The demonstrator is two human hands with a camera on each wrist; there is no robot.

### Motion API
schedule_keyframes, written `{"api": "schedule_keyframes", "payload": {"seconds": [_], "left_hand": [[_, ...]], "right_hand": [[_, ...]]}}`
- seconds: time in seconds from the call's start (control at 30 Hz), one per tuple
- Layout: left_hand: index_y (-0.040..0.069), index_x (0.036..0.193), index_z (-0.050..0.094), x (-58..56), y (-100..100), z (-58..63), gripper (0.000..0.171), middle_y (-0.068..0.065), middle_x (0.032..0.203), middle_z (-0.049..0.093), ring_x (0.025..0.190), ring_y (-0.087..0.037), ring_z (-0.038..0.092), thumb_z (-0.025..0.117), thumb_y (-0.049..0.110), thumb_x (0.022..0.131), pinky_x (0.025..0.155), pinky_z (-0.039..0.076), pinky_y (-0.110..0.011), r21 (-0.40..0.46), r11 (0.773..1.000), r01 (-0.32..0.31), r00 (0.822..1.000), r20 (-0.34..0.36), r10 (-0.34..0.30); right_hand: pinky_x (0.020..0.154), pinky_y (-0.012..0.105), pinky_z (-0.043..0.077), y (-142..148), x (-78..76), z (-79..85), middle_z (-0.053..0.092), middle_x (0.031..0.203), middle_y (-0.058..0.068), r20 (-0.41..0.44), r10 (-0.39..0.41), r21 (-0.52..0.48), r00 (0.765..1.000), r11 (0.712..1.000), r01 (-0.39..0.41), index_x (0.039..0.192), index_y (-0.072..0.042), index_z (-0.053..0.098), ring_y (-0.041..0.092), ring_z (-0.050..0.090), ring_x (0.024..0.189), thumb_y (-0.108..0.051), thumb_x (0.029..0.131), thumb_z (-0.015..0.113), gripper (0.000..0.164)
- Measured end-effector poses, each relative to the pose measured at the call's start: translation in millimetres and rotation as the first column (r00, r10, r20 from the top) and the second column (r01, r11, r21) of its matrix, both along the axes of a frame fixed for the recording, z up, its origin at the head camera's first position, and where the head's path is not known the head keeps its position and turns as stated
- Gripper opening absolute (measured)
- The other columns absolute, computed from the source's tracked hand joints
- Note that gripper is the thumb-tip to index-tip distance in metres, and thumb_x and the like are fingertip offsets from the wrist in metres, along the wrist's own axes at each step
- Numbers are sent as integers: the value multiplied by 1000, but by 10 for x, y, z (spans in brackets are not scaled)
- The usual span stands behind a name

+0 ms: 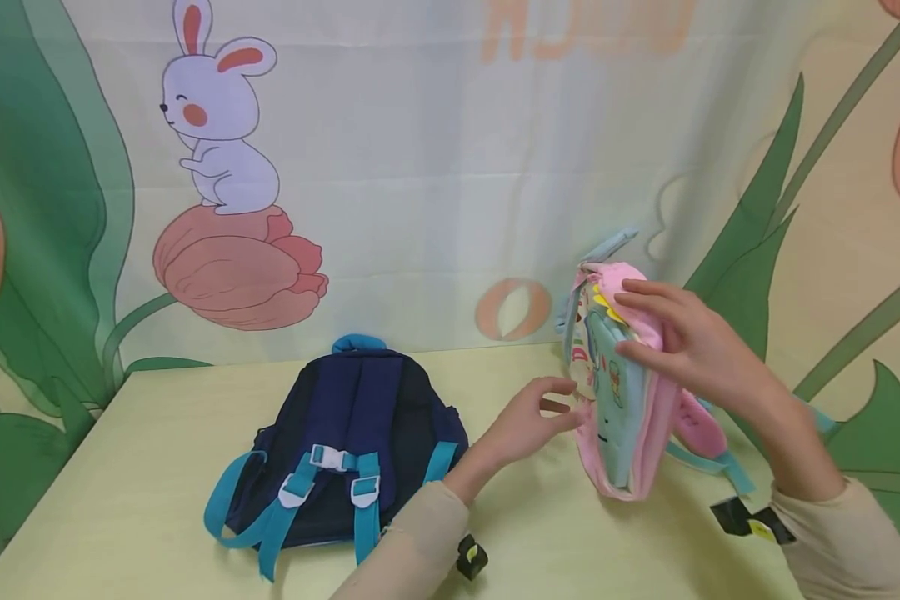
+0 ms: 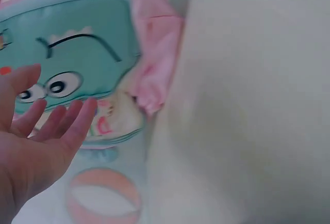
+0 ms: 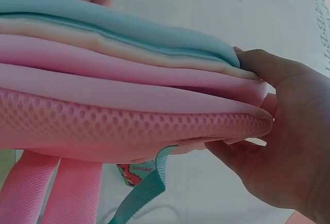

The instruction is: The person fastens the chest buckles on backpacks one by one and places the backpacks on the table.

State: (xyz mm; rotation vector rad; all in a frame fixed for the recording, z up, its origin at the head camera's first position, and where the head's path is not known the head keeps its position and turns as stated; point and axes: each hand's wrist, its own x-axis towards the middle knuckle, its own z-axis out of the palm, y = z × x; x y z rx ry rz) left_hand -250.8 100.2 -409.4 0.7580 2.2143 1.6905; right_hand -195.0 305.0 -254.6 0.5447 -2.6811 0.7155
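Note:
A small pink and teal backpack (image 1: 621,400) with a cartoon face stands upright on the table at the right in the head view, turned edge-on. My right hand (image 1: 690,342) holds its upper side. In the right wrist view, that hand's thumb lies on the teal front panel (image 3: 124,30) and its fingers are at the pink mesh back (image 3: 129,126). Just left of the bag is my left hand (image 1: 528,417), its fingers relaxed and spread; the left wrist view shows them in front of the bag's face, with nothing held. Whether a fingertip touches it I cannot tell.
A navy backpack (image 1: 352,450) with blue straps lies on the pale yellow table (image 1: 157,467), left of my left arm. Behind the table hangs a printed cloth (image 1: 405,167) with a rabbit and tulips. Loose teal strap ends (image 1: 738,475) trail behind the pink bag.

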Motion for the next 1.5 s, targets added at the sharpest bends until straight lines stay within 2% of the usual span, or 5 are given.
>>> {"api": "schedule_keyframes", "payload": {"seconds": [0.27, 1.03, 1.13, 1.37, 1.5], "left_hand": [[19, 136, 55, -30, -235, 295, 44, 2, 135, 58, 115, -17, 62, 67, 28, 95, 85, 55, -29, 123, 992, -41, 998, -51, 48], [18, 138, 53, -129, -600, 768, 45, -1, 134, 58, 113, -21, 63, 66, 26, 96, 88, 56, -38, 105, 993, -47, 989, -134, 61], [19, 138, 53, -124, -616, 797, 44, -1, 134, 58, 112, -21, 62, 66, 26, 96, 90, 56, -42, 103, 994, -43, 989, -134, 57], [16, 140, 51, -130, -662, 823, 46, -4, 135, 57, 110, -21, 63, 65, 27, 97, 87, 57, -35, 96, 995, -14, 990, -140, 27], [15, 140, 50, -138, -679, 824, 46, -8, 136, 58, 107, -21, 64, 64, 27, 98, 87, 57, -37, 103, 995, 0, 990, -139, 15]], "right_hand": [[101, 66, 37, -40, -30, -43, 44, 151, 10, -31, 26, -3, 999, 1000, -26, 143, -13, 54, 38, 39, 139, -26, 86, 78, 63], [106, 57, 40, -170, -83, -238, 43, 152, 3, -92, 52, -133, 994, 989, -64, 142, -11, 51, 31, 40, 140, -24, 87, 77, 62], [106, 49, 41, -212, -90, -268, 44, 151, 2, -98, 51, -144, 994, 987, -65, 143, -13, 51, 28, 42, 139, -24, 87, 78, 63], [98, 7, 35, -323, -115, -361, 49, 144, 6, -173, 72, -184, 982, 977, -104, 137, -11, 53, 26, 48, 129, -16, 84, 80, 60], [94, 3, 35, -402, -110, -406, 50, 141, 7, -188, 81, -205, 979, 971, -120, 135, -11, 53, 26, 50, 125, -14, 83, 81, 59]]}}
